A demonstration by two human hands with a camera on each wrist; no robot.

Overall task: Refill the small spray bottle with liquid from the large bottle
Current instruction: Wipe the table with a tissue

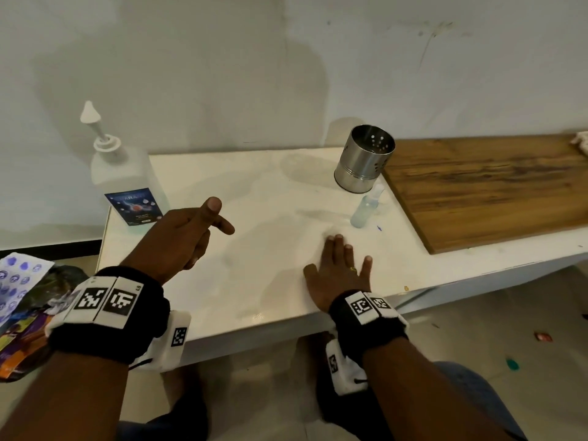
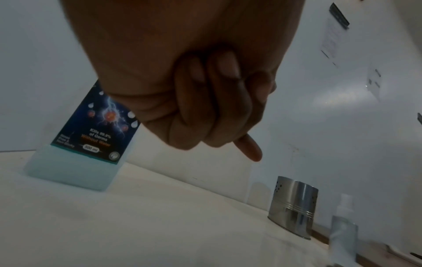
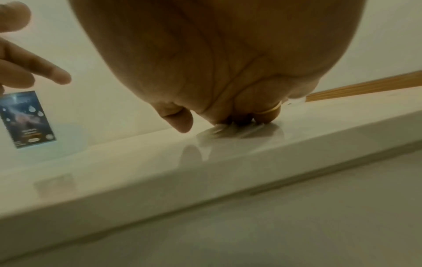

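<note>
The large clear bottle with a white pump and a blue label stands at the table's back left corner; its label also shows in the wrist views. The small spray bottle, holding pale liquid and capped, stands at the right just in front of a steel cup. My left hand hovers right of the large bottle, holding nothing, thumb up, index finger pointing right and the other fingers curled in. My right hand lies flat on the table, short of the spray bottle.
A perforated steel cup stands behind the spray bottle. A wooden board covers the right end of the white table. Colourful packets lie at the far left, below the table.
</note>
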